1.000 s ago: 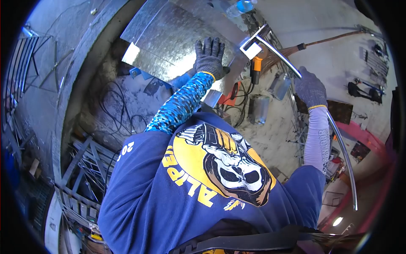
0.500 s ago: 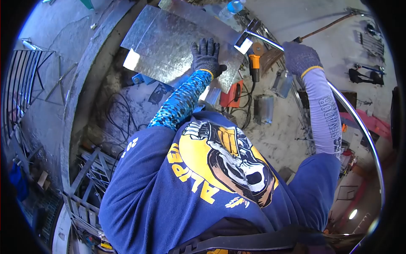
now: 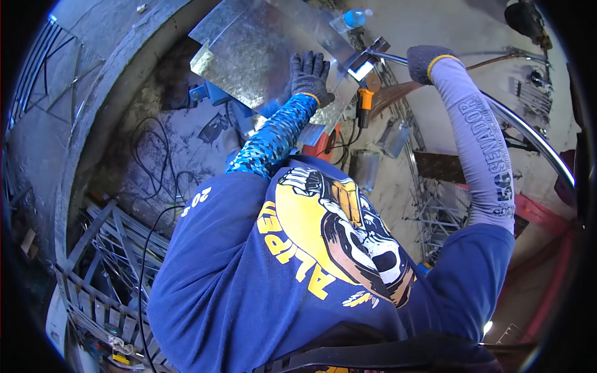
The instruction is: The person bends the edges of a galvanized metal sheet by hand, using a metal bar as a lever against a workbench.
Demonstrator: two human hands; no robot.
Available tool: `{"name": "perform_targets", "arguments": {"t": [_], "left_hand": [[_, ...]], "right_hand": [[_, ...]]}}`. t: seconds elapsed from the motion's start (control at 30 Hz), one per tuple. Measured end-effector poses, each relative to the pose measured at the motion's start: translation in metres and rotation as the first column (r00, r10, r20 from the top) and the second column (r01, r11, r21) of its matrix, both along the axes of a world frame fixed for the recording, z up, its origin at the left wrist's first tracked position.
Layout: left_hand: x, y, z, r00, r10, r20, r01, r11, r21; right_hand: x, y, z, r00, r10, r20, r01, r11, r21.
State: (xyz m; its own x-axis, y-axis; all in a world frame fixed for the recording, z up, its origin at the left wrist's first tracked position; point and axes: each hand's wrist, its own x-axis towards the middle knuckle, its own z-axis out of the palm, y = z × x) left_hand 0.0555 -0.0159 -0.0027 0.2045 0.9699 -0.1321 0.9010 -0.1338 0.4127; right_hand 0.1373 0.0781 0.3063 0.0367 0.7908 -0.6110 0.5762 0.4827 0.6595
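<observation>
1. Since the earlier frame, the right hand has been raised and carried further out along the curved metal bar.
2. The bar is gripped in the clenched right hand; its long axis runs from the sheet's corner back past the right shoulder.
3. The left hand is pressed flat, fingers spread, on the galvanised sheet, the nearer hand to it.

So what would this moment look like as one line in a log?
left hand: flat on metal sheet | right hand: gripping long metal bar | bar's end at sheet's edge | angle grinder below
</observation>
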Motion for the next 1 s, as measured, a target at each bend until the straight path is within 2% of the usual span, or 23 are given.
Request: {"name": "perform_targets", "arguments": {"t": [0.03, 0.17, 0.2, 0.33, 0.53, 0.6, 0.7, 0.8, 0.9, 1.0], "left_hand": [[-0.001, -0.001, 0.003, 1.0, 0.007, 0.001, -0.007, 1.0, 0.008], [-0.001, 0.0, 0.005, 1.0, -0.008, -0.023, 0.008, 1.0, -0.028], [-0.001, -0.001, 0.005, 1.0, -0.008, -0.029, 0.008, 1.0, -0.024], [-0.004, -0.001, 0.009, 1.0, -0.017, -0.022, 0.016, 0.998, -0.056], [-0.001, -0.001, 0.007, 1.0, 0.007, -0.008, -0.008, 0.999, -0.04], [0.001, -0.001, 0.003, 1.0, 0.021, -0.005, -0.021, 0.999, -0.027], [-0.002, -0.001, 0.004, 1.0, 0.019, -0.006, -0.019, 1.0, -0.025], [-0.003, -0.002, 0.008, 1.0, 0.005, -0.001, -0.005, 0.999, -0.033], [-0.004, -0.001, 0.01, 1.0, 0.0, -0.013, -0.001, 0.999, -0.043], [-0.005, -0.002, 0.009, 1.0, -0.002, -0.008, 0.001, 1.0, -0.031]], "right_hand": [[-0.009, -0.001, 0.0, 0.999, 0.032, 0.006, -0.032, 0.999, -0.025], [-0.039, -0.002, 0.001, 0.998, -0.045, 0.04, 0.046, 0.999, -0.01], [-0.038, 0.002, -0.006, 0.999, 0.018, 0.044, -0.019, 1.0, 0.015], [-0.049, 0.011, -0.008, 0.989, 0.105, 0.103, -0.104, 0.994, -0.018], [-0.075, 0.013, -0.014, 0.985, 0.07, 0.157, -0.064, 0.997, -0.042], [-0.089, 0.009, -0.013, 0.986, 0.101, 0.129, -0.103, 0.995, 0.01], [-0.098, 0.012, -0.014, 0.977, 0.156, 0.146, -0.157, 0.988, -0.011], [-0.112, 0.013, -0.012, 0.985, 0.07, 0.156, -0.074, 0.997, 0.023], [-0.121, 0.015, -0.016, 0.974, 0.136, 0.182, -0.143, 0.989, 0.026], [-0.132, 0.018, -0.019, 0.965, 0.128, 0.229, -0.122, 0.992, -0.04]]}}
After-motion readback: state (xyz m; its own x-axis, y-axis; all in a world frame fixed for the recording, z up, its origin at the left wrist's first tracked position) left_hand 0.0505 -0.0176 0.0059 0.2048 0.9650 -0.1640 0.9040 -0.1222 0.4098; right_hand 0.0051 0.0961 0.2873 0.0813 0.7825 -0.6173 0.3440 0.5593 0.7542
